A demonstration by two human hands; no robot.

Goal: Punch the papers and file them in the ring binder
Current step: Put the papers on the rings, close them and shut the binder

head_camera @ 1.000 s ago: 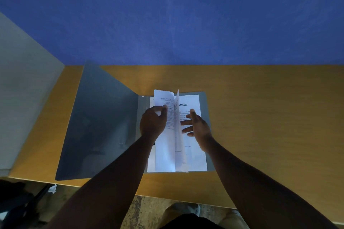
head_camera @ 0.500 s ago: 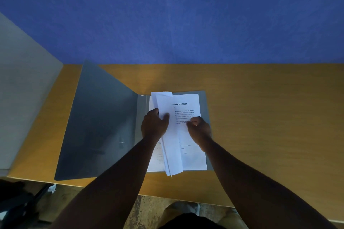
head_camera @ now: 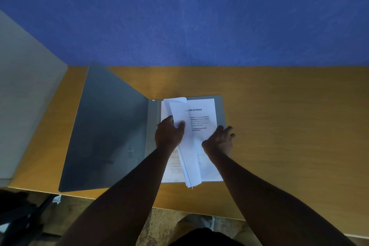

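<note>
A grey binder (head_camera: pixel 111 126) lies open on the wooden table, its front cover raised to the left. White printed papers (head_camera: pixel 205 114) lie on its right half; the top page is headed "…cate of Fitness". My left hand (head_camera: pixel 168 134) grips a bundle of folded-over sheets (head_camera: pixel 189 154) near the spine, holding them tilted above the stack. My right hand (head_camera: pixel 220 141) hovers at the right edge of the papers with fingers apart and nothing in it. No hole punch is in view.
The wooden table (head_camera: pixel 289 126) stretches to the right, bare. A blue wall (head_camera: pixel 189 16) stands behind it. A pale grey panel (head_camera: pixel 26 96) rises at the left. Below the table's front edge I see floor and my feet (head_camera: pixel 199 223).
The upright sheets have been folded leftward and down under my left hand. My right hand has lifted off the page and moved out to the papers' right edge, opening its fingers.
</note>
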